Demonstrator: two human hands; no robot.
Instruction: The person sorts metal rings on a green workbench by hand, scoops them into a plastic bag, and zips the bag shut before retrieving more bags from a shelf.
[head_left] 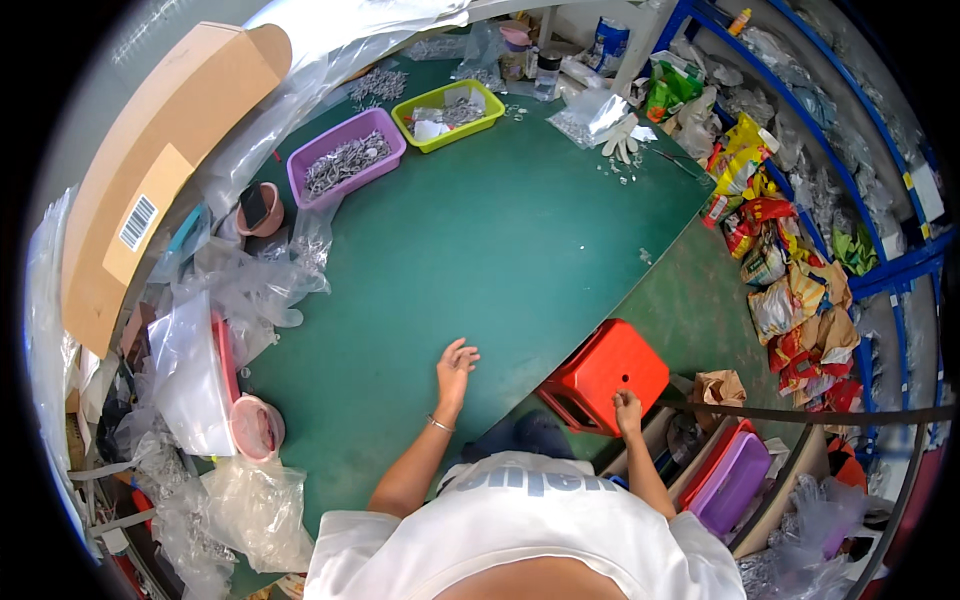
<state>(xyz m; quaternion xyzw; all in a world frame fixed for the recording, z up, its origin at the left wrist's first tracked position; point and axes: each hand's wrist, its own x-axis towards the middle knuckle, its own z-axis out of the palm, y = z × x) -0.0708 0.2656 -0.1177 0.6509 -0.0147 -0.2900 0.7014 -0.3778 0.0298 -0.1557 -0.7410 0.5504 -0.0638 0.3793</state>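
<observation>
Over the near part of the green table point(470, 240) my left hand point(456, 372) is open, its fingers loosely bent and apart, with nothing in it. A bracelet circles that wrist. My right hand point(627, 410) is at the right, beyond the table's edge, in front of a red plastic stool point(610, 365). Its fingers are curled closed; what they hold, if anything, is hidden. Whether this hand touches the stool, I cannot tell. Far off on the table stand a purple basket point(293, 172) full of small metallic pieces and a yellow-green basket point(428, 146) with pieces and bags.
Clear plastic bags point(250, 280), a pink cup point(257, 428) and a cardboard box point(160, 170) crowd the left side. A white glove point(620, 140) lies far right. Colourful bags point(790, 300) line a blue shelf point(905, 262). Purple bins point(730, 485) stand near my right arm.
</observation>
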